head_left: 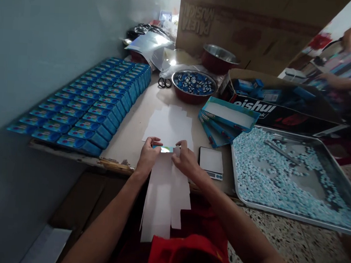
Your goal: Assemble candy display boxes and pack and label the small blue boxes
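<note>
Between my two hands is a narrow cardboard piece [166, 149] with a blue-green printed edge, lying just above the table's front edge. My left hand [147, 156] grips its left end, fingers curled over it. The right end is pinched by my right hand [186, 160], near a small pale flap. Long white card strips [159, 198] hang from below my hands toward my lap. Whether the held piece is joined to them, I cannot tell. Beyond my fingers lies a spread of overlapping white cards [170, 123]. A small digital scale [211, 160] sits to the right of my right hand.
Rows of blue boxes [85, 102] stand at left by the wall. Black-handled scissors [164, 82] lie near a bowl of blue-and-white pieces [193, 85]. Printed card sleeves [226, 122] fan out before a box [286, 114]. Right: a metal tray [236, 179] of pale blue pieces; a person beyond.
</note>
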`<action>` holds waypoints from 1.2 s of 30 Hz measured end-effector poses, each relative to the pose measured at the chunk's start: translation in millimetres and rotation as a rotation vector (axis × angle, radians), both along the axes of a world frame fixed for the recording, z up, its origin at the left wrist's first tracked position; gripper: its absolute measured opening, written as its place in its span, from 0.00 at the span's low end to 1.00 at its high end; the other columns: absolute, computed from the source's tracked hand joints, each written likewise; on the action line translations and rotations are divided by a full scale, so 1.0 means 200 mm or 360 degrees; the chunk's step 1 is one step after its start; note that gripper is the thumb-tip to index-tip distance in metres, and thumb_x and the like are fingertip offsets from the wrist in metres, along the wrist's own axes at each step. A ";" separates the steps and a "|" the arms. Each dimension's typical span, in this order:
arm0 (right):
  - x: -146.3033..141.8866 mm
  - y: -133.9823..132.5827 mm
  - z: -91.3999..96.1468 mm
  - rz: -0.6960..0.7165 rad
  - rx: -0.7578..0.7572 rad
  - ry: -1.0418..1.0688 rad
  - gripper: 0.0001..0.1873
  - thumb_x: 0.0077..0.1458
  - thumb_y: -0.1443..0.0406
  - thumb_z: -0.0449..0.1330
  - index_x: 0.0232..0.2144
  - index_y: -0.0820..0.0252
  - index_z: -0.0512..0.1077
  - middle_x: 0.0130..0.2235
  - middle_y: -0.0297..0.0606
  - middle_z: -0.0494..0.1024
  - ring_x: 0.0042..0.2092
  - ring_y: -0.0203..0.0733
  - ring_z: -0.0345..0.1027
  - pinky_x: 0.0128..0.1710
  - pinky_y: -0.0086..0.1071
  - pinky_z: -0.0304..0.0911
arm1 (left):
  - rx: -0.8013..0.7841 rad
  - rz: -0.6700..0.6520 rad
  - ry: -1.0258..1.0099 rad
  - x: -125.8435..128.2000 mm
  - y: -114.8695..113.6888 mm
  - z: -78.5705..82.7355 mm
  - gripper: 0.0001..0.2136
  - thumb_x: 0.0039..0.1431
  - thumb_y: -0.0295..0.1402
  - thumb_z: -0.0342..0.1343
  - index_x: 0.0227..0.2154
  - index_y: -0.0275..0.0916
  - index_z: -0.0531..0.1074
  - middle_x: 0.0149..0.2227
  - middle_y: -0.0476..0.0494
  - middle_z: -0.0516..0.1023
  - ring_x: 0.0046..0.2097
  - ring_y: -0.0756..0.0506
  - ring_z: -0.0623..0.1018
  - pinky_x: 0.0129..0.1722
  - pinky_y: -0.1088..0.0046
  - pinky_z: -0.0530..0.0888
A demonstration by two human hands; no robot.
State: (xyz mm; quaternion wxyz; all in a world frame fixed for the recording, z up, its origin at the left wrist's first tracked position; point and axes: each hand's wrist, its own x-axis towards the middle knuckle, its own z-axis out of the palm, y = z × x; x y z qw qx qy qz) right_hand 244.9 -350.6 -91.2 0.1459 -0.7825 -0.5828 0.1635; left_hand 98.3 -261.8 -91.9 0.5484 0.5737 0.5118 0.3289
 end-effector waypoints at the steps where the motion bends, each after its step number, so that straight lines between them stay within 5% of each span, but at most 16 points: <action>1: 0.01 -0.01 0.01 0.0078 -0.0012 -0.0016 0.21 0.65 0.62 0.47 0.57 0.65 0.58 0.41 0.47 0.80 0.41 0.49 0.75 0.38 0.34 0.59 | 0.0061 -0.0049 0.0050 0.00 0.01 0.00 0.17 0.45 0.23 0.53 0.40 0.39 0.71 0.41 0.43 0.80 0.42 0.46 0.78 0.42 0.71 0.72; 5: 0.04 0.04 0.10 0.0325 -0.0154 -0.0146 0.21 0.71 0.58 0.42 0.56 0.57 0.67 0.45 0.44 0.81 0.45 0.47 0.75 0.41 0.33 0.60 | 0.0188 -0.0241 0.0328 -0.03 0.05 0.01 0.15 0.45 0.22 0.57 0.38 0.39 0.71 0.39 0.42 0.81 0.43 0.43 0.79 0.44 0.67 0.73; 9: 0.00 0.21 0.19 0.0409 -0.0287 -0.0545 0.19 0.63 0.52 0.55 0.41 0.58 0.79 0.41 0.49 0.82 0.46 0.52 0.75 0.43 0.37 0.61 | 0.0270 -0.0266 0.0546 -0.03 0.05 0.04 0.15 0.46 0.21 0.59 0.39 0.39 0.72 0.38 0.41 0.82 0.42 0.41 0.80 0.44 0.65 0.73; 11: -0.02 0.30 0.22 0.0629 -0.0294 -0.0674 0.17 0.60 0.56 0.58 0.38 0.62 0.81 0.41 0.52 0.82 0.46 0.52 0.75 0.41 0.36 0.61 | 0.0291 -0.0207 0.0537 -0.02 0.03 0.05 0.16 0.45 0.19 0.57 0.39 0.39 0.72 0.39 0.41 0.82 0.43 0.41 0.80 0.46 0.65 0.73; 16: -0.03 0.43 0.23 0.1208 -0.0216 -0.0660 0.17 0.61 0.61 0.58 0.49 0.59 0.78 0.39 0.47 0.83 0.39 0.43 0.75 0.36 0.31 0.59 | 0.0241 -0.0057 0.0406 -0.01 0.00 0.02 0.20 0.46 0.19 0.57 0.43 0.38 0.70 0.43 0.39 0.80 0.45 0.40 0.79 0.48 0.63 0.72; 28: -0.12 0.39 0.11 0.1074 -0.0257 -0.0853 0.17 0.68 0.71 0.51 0.55 0.62 0.71 0.40 0.46 0.82 0.39 0.40 0.76 0.36 0.29 0.62 | -0.0198 0.0095 -0.0289 -0.06 0.07 -0.08 0.17 0.43 0.20 0.53 0.39 0.38 0.67 0.38 0.47 0.75 0.43 0.47 0.75 0.49 0.69 0.70; 36: -0.12 0.28 0.07 0.1120 -0.0130 -0.0924 0.15 0.65 0.76 0.49 0.46 0.70 0.73 0.38 0.49 0.82 0.36 0.40 0.75 0.35 0.31 0.63 | 0.0129 0.0148 0.0119 -0.04 0.04 -0.05 0.12 0.44 0.21 0.53 0.33 0.39 0.69 0.33 0.49 0.74 0.37 0.47 0.73 0.44 0.70 0.68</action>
